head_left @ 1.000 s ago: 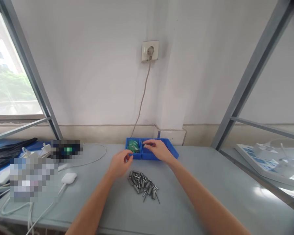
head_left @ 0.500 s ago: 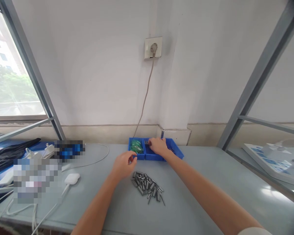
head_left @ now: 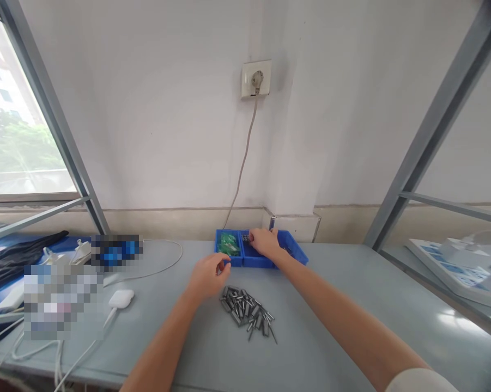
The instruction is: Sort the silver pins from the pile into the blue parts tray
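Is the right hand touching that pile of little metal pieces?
Apart. The head view shows grey tabletop between the right hand, up at the blue tray, and the metal pile.

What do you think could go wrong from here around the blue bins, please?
The pile of loose metal parts sits near the left hand, so a stray nudge might scatter it. The right hand partly hides the inside of the right-hand blue bin, so small pieces there could be disturbed unseen.
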Action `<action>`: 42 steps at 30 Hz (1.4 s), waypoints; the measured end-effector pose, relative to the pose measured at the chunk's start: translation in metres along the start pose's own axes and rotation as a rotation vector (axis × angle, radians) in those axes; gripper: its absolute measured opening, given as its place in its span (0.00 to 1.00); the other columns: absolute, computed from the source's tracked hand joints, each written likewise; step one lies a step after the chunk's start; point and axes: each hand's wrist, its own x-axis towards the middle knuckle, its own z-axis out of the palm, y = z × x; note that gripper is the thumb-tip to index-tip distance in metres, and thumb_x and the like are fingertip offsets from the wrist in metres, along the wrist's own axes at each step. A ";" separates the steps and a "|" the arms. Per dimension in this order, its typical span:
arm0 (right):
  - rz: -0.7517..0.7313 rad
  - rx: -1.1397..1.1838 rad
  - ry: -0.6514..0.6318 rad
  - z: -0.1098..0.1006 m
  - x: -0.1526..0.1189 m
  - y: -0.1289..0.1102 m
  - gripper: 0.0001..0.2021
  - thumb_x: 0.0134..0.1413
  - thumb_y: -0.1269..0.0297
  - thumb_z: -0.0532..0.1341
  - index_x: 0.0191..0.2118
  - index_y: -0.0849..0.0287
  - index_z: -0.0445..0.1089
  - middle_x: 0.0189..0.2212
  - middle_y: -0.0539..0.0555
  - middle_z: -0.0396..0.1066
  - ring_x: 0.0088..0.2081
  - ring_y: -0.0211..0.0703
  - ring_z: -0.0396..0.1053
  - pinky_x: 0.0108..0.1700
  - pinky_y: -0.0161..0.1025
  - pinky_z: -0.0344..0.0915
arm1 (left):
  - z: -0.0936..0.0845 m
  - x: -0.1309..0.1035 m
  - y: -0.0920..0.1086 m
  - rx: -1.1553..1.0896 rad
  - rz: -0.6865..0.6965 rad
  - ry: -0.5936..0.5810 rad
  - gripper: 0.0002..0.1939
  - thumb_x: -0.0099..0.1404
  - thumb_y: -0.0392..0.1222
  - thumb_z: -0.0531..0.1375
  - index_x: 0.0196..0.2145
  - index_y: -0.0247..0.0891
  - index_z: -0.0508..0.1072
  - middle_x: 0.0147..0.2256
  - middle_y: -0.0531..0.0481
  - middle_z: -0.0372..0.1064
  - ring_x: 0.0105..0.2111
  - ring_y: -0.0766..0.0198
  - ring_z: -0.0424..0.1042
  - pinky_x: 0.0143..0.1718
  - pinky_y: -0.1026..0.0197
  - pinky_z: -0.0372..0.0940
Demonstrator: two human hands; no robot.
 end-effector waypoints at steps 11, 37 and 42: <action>-0.002 0.007 -0.002 0.000 0.000 -0.002 0.11 0.54 0.76 0.55 0.37 0.58 0.73 0.35 0.58 0.73 0.43 0.49 0.66 0.45 0.45 0.46 | 0.002 0.000 -0.001 0.005 -0.011 -0.007 0.11 0.65 0.42 0.54 0.40 0.38 0.74 0.29 0.51 0.71 0.27 0.64 0.66 0.32 0.62 0.60; -0.431 0.492 -0.184 -0.017 -0.140 -0.040 0.11 0.55 0.60 0.60 0.41 0.55 0.76 0.40 0.55 0.75 0.44 0.52 0.69 0.42 0.40 0.60 | -0.001 -0.007 -0.008 0.063 -0.117 -0.342 0.09 0.55 0.37 0.57 0.33 0.42 0.75 0.31 0.51 0.74 0.30 0.61 0.71 0.27 0.64 0.57; -0.433 0.502 -0.190 -0.015 -0.138 -0.047 0.10 0.57 0.68 0.58 0.39 0.56 0.77 0.40 0.55 0.76 0.43 0.50 0.70 0.42 0.39 0.61 | -0.001 -0.006 -0.003 0.080 -0.099 -0.363 0.06 0.54 0.39 0.58 0.31 0.41 0.75 0.32 0.50 0.74 0.30 0.61 0.70 0.27 0.64 0.58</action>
